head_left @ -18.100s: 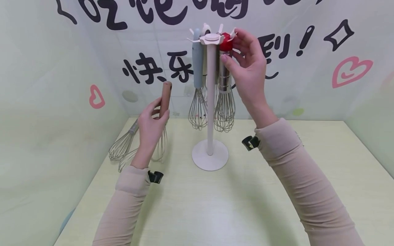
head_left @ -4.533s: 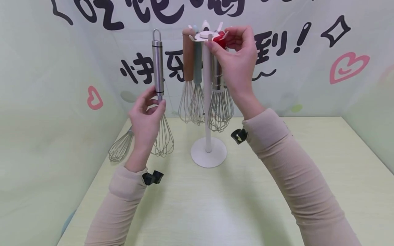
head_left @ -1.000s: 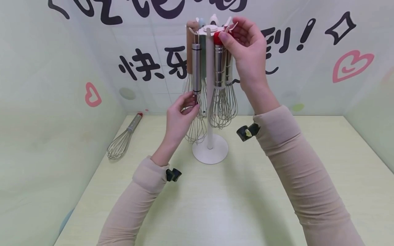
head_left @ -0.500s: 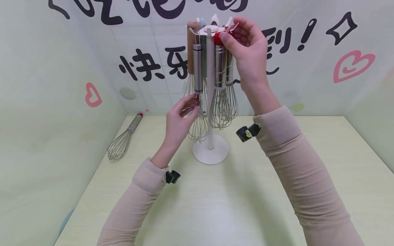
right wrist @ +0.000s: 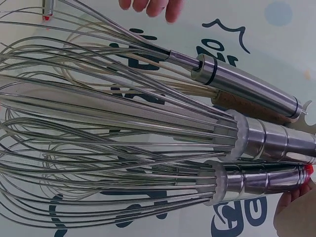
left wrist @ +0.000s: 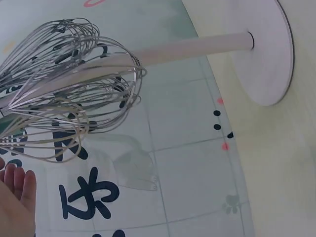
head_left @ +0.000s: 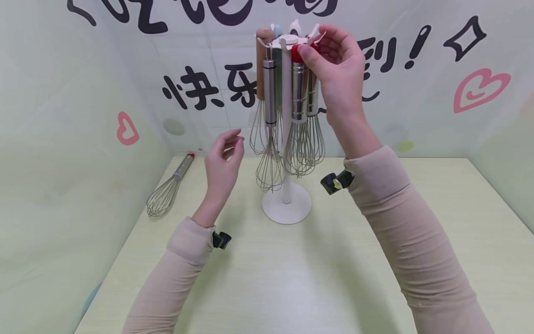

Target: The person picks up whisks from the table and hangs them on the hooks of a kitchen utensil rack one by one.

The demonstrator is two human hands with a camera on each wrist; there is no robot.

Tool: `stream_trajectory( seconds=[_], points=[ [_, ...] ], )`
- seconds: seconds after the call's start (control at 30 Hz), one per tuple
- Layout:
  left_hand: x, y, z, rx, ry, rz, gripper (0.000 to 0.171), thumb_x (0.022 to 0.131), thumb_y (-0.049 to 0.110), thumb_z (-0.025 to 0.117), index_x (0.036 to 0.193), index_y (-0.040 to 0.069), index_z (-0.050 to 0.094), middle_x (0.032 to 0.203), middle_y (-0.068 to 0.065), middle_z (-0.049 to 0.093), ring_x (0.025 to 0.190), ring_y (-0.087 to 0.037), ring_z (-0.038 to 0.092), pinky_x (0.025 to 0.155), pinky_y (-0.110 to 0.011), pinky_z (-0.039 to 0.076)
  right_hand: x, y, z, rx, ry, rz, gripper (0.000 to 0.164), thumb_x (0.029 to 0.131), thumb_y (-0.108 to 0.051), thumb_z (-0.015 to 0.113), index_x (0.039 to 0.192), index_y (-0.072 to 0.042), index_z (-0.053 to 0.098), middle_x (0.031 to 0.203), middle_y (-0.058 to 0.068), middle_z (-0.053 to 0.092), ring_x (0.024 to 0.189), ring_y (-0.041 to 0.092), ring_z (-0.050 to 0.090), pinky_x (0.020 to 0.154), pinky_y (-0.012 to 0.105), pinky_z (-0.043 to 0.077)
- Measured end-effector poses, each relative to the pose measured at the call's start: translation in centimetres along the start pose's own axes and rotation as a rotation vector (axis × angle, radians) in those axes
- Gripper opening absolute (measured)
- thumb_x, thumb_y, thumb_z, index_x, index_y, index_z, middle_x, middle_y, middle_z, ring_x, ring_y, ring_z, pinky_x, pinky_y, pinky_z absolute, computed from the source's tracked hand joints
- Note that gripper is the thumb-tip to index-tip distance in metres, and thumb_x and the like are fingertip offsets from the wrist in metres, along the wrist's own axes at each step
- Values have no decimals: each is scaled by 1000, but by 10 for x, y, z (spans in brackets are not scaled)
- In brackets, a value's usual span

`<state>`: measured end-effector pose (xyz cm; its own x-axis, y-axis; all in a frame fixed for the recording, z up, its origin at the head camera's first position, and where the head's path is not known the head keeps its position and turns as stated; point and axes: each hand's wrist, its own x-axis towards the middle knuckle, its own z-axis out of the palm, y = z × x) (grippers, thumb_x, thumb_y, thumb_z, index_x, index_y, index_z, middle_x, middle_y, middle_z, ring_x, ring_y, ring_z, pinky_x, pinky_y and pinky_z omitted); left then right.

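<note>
My left hand is in the air just left of the rack, fingers loosely bent and holding nothing. Beside it, a steel-handled whisk hangs by its loop from a hook of the white whisk rack. My right hand grips at the rack's top, its thumb on the red cap of a steel whisk and the other fingers behind the hooks. A second red-capped whisk hangs close by. A wooden-handled whisk and a blue-green one hang behind, partly hidden.
A red-tipped whisk lies on the pale table at the back left, near the side wall. Behind the rack stands a fabric backdrop with dark lettering and hearts.
My left hand has let go of the steel-handled whisk and drawn back left; the whisk now hangs unsupported by it. Earlier that hand raised it from the left. My right hand stays at the rack's top.
</note>
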<state>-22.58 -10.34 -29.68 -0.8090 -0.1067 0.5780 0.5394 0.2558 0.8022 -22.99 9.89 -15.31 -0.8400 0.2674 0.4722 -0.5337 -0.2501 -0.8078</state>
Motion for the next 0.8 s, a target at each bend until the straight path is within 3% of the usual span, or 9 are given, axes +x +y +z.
stream_trajectory(
  seconds=[0.13,0.33,0.6,0.8],
  points=[
    [2,-13,-7,32,15,-29,27,93,5,55,119,-5,60,108,-21,65,93,-3,59,84,-12,53,-2,0,1,5,9,-3,37,79,3,72,112,-2,57,96,0,58,93,12,53,86,17,48],
    [7,-32,-18,62,42,-112,28,93,5,54,120,-1,60,107,-17,64,93,-5,58,82,-10,51,-4,0,3,8,16,-20,36,79,3,73,111,-2,56,96,0,57,91,12,53,85,17,48],
    [12,-52,-32,119,31,-212,30,95,11,54,123,1,59,110,-15,63,94,-5,55,84,-10,49,-8,-1,5,-11,27,-43,35,79,3,72,108,-4,54,95,0,55,89,12,51,82,17,47],
    [16,-66,-43,180,45,-229,31,95,10,52,123,0,59,110,-16,63,93,-5,54,81,-10,49,-10,-1,6,-10,28,-58,36,78,4,72,108,-3,53,94,0,54,88,12,51,81,17,47]
  ],
)
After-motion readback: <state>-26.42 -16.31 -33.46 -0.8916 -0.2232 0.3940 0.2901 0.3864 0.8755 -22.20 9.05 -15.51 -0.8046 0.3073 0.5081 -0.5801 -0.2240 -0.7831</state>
